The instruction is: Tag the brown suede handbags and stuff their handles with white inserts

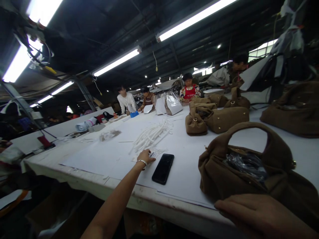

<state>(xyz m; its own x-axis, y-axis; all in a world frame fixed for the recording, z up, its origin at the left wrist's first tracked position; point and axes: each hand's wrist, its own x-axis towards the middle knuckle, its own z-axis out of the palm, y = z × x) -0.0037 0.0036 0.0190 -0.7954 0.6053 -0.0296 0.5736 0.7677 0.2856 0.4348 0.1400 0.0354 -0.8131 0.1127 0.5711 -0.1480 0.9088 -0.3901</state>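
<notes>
At far left I see clutter along the tabletop [99, 159] edge: rolled white cloth [86, 124] and a crumpled plastic wrapper [109, 134]. Moving right, a loose heap of white strips [152, 134] lies spread out. Just below it my left hand [146, 156] is stretched out, a bracelet at the wrist, fingertips pressed down on a small printed slip [157, 153]; the fingers are laid flat, not curled round anything. A black phone [163, 168] lies face up just beside that hand. Farther right stands a brown handbag [249, 172], open-topped with crinkled plastic inside. My right hand [254, 212] rests flat against its near side, fingers extended. More brown bags [216, 118] sit behind it, and other people [127, 99] work at the far end.
</notes>
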